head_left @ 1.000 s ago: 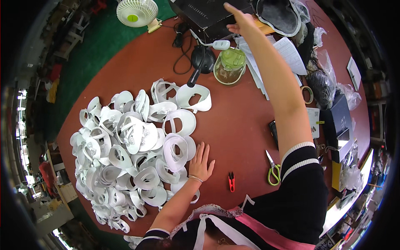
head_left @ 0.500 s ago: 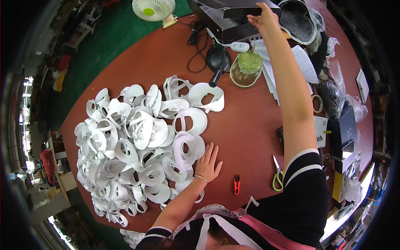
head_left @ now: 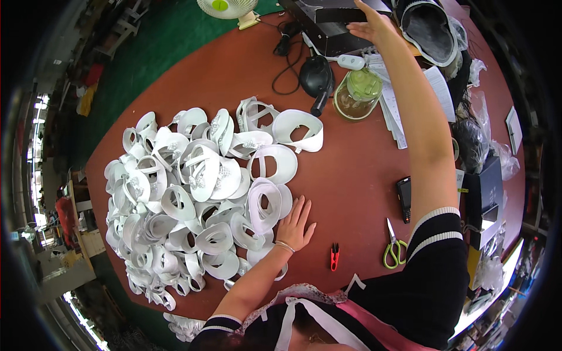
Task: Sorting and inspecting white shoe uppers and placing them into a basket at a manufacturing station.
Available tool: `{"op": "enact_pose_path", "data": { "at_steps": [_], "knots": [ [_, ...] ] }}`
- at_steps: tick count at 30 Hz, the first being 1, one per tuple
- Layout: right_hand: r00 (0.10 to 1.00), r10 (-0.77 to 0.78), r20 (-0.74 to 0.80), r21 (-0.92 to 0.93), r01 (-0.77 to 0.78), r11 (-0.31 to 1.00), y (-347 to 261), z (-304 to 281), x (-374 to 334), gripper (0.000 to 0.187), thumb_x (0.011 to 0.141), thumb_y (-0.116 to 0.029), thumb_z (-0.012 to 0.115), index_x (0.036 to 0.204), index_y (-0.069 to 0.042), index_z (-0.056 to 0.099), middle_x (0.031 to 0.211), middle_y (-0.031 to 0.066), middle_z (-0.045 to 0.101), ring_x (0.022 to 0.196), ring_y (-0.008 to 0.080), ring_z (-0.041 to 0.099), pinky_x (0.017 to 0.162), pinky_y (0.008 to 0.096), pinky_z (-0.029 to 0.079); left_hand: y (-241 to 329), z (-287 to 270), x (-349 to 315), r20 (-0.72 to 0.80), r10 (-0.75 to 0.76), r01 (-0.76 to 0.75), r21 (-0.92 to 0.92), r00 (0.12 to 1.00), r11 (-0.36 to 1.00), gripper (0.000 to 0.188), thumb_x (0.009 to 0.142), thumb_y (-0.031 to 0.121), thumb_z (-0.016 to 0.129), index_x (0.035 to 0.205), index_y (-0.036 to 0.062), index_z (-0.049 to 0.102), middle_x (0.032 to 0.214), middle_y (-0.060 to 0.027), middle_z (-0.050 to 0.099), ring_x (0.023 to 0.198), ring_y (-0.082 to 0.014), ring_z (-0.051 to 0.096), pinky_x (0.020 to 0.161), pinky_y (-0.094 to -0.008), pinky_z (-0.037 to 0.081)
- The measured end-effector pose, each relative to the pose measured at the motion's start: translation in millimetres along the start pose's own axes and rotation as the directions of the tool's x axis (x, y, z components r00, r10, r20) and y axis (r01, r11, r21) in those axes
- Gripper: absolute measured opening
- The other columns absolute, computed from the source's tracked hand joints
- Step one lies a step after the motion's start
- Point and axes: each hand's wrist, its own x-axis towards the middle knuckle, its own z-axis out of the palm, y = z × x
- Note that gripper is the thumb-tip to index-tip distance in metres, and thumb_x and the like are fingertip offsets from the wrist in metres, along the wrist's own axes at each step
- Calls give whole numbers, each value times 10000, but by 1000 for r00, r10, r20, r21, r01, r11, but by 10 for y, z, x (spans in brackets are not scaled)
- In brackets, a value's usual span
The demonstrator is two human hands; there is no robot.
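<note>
My left hand lies flat on the red-brown table with fingers stretched out. Its fingertips are beside the right edge of a large heap of white, ring-shaped pieces that look like shoe uppers, some with straps and sparkly or lacy trim. Far off at the top, my right hand reaches to a black box. Thumb and fingers there are apart, close to the box's lid; nothing shows in the grasp. The upper part of the box is cut off by the picture's edge.
Red thread snips and green-handled scissors lie near me, with a black handheld device beyond. Further back stand a green-lidded jar, a black bulb-shaped tool, papers and a fan. Bags and boxes crowd the right.
The raised lid of the black box has come down, and my right hand's fingers have spread at it. My left hand stays flat; the whole view has shifted slightly.
</note>
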Motion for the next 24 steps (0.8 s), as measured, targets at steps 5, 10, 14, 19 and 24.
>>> {"op": "enact_pose_path", "data": {
  "at_steps": [5, 10, 14, 19, 24],
  "knots": [
    [989, -119, -92, -98, 110, 989, 9, -67, -96, 686, 731, -490, 733, 1090, 51, 511, 751, 239, 626, 534, 295, 628, 482, 375, 548, 15, 2, 3, 13, -6, 6, -4, 1000, 1000, 647, 866, 309, 554, 1414, 55, 322, 1475, -166, 268, 1334, -344, 313, 1031, -434, 338],
    [997, -46, -59, -228, 31, 973, 125, -89, -92, 505, 764, -300, 722, 974, 113, 521, 846, 222, 620, 622, 311, 668, 487, 355, 551, -2, 13, 0, 2, 4, -4, 0, 1000, 1000, 654, 866, 308, 555, 1419, 56, 314, 1478, -168, 264, 1331, -346, 316, 1026, -434, 341],
    [996, -41, -78, -266, 19, 964, 147, -131, -114, 575, 761, -422, 715, 971, 88, 552, 771, 201, 632, 594, 268, 643, 517, 350, 541, -6, 9, 11, 12, -11, 11, 11, 1000, 1000, 651, 871, 331, 539, 1418, 60, 314, 1483, -156, 264, 1337, -320, 320, 1038, -420, 327],
    [966, -93, -242, -284, 21, 959, 47, -73, -99, 686, 768, -555, 657, 919, 108, 571, 790, 251, 662, 559, 301, 650, 508, 392, 549, -10, 15, 9, 7, -6, 6, 16, 1000, 1000, 652, 872, 333, 537, 1421, 63, 309, 1483, -154, 265, 1339, -317, 317, 1036, -419, 330],
    [983, 30, -179, -350, -92, 932, 102, -139, 88, 663, 775, -539, 658, 900, 105, 564, 760, 245, 656, 531, 316, 636, 497, 415, 546, 8, 5, 3, 15, -9, 8, 27, 1000, 1000, 650, 874, 331, 535, 1420, 62, 309, 1483, -154, 266, 1339, -315, 317, 1032, -417, 335]
  ]
}}
